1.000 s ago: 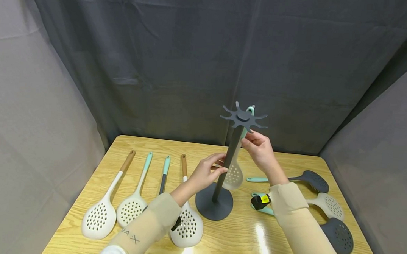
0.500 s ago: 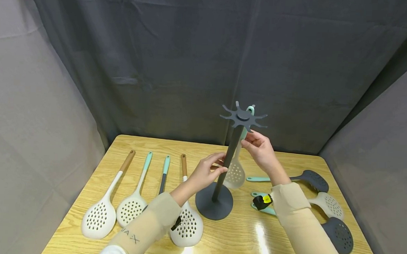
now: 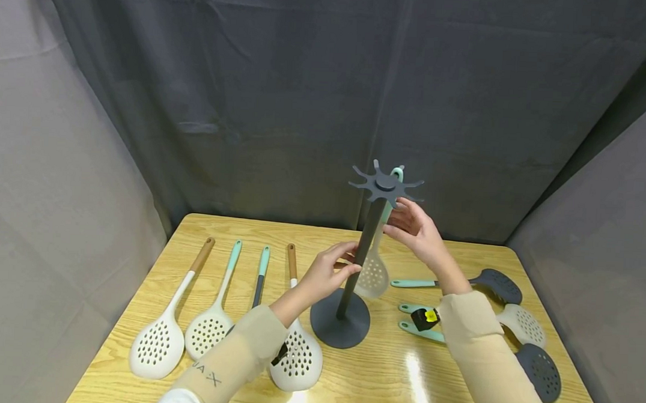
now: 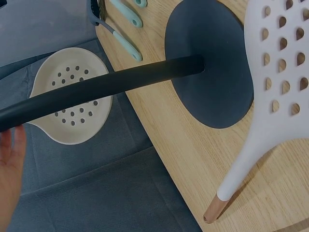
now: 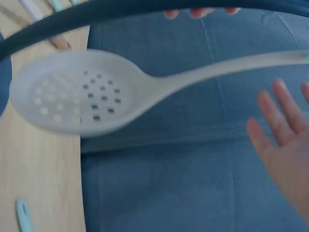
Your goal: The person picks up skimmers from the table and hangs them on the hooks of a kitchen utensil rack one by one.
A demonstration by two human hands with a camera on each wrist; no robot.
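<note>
A dark grey utensil stand (image 3: 344, 331) stands on the table, with a round base, a tall post and a ring of hooks on top. My left hand (image 3: 325, 275) holds the post (image 3: 363, 251) around mid-height between thumb and fingers. From a rear hook hangs a cream slotted skimmer (image 3: 374, 277) by the loop of its mint handle, its perforated bowl low behind the post. Beside that handle is my right hand (image 3: 420, 234), fingers spread. In the right wrist view a gap shows between the right hand (image 5: 285, 140) and the skimmer's shaft (image 5: 227, 67).
Left on the table (image 3: 380, 372) lie several utensils, among them a white skimmer (image 3: 157, 344) with a wooden handle and a cream one (image 3: 209, 332). More skimmers, dark (image 3: 495, 285) and cream (image 3: 523, 324), lie at the right. A grey curtain (image 3: 284, 103) closes off the back.
My right hand has let go of the skimmer's handle, its fingers opening and drawing slightly right. The skimmer stays hanging on the stand, and my left hand keeps its hold on the post.
</note>
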